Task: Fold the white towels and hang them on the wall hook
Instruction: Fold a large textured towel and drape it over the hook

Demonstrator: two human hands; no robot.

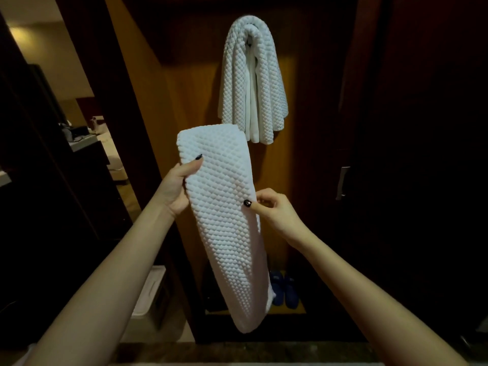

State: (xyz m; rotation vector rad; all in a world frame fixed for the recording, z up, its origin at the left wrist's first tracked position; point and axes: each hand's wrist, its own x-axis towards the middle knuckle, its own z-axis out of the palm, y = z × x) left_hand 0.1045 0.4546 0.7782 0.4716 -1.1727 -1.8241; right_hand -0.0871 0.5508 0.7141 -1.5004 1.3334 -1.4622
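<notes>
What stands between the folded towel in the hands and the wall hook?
Open air, but a hung white towel already hides the hook. Left hand and right hand hold the folded towel below it.

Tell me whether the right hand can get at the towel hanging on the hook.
Probably yes: nothing stands between the right hand and the hung towel above it, but it pinches the folded towel.

I see a white waffle towel [253, 83] draped on the dark wall hook [248, 43] above the right hand [274, 210]. Below it, blue slippers [285, 289] sit on a wooden shelf [302, 309].
</notes>
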